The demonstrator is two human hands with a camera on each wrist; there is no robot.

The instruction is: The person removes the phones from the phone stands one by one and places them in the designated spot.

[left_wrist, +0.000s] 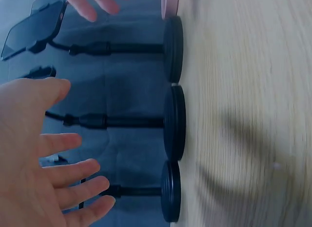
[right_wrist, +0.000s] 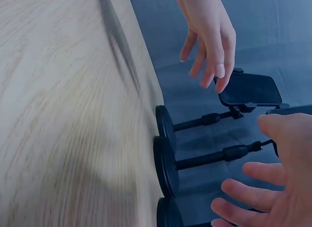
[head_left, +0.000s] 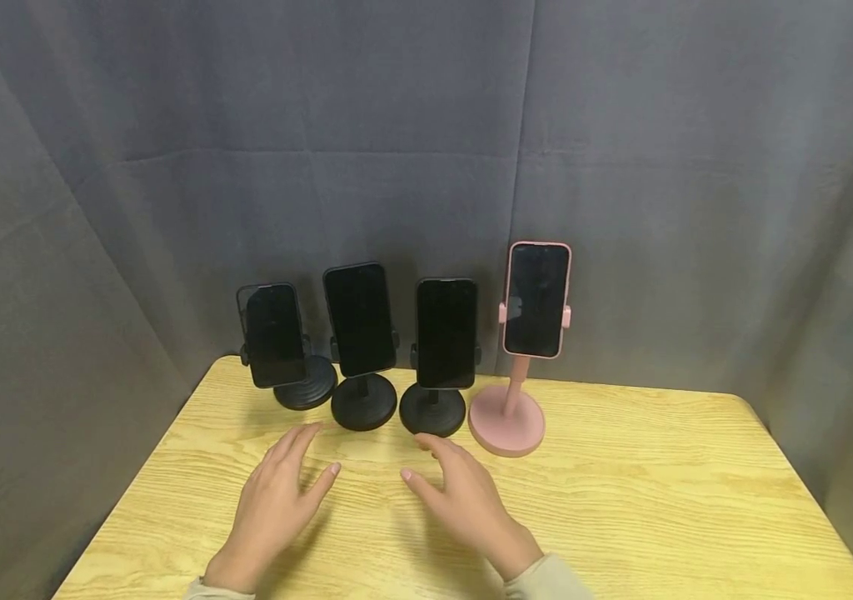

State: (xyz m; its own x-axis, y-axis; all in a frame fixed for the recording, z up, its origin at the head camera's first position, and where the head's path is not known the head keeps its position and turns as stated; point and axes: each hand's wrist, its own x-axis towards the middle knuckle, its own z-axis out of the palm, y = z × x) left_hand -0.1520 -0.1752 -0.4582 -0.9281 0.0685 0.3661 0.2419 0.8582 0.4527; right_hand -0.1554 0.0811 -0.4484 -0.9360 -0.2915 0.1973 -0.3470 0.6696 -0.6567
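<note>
My left hand (head_left: 272, 500) hovers over the front part of the table, fingers spread and holding nothing. My right hand (head_left: 467, 504) faces it with thumb and fingers apart, also holding nothing. Beyond both hands, phones sit upright in a row of stands. The left phone (head_left: 272, 337), the second phone (head_left: 361, 321) and the third phone (head_left: 446, 333) are in black stands with round bases. At the right end, a pink-cased phone (head_left: 537, 300) is clamped in a taller pink stand (head_left: 507, 423). The left wrist view shows my left fingers in front of the black stands' posts.
The light wood table (head_left: 659, 500) extends to both sides of the hands. A grey curtain (head_left: 411, 100) hangs behind it and along the sides. The phone stands' round bases are close together near the table's back edge, and the phone screens are dark.
</note>
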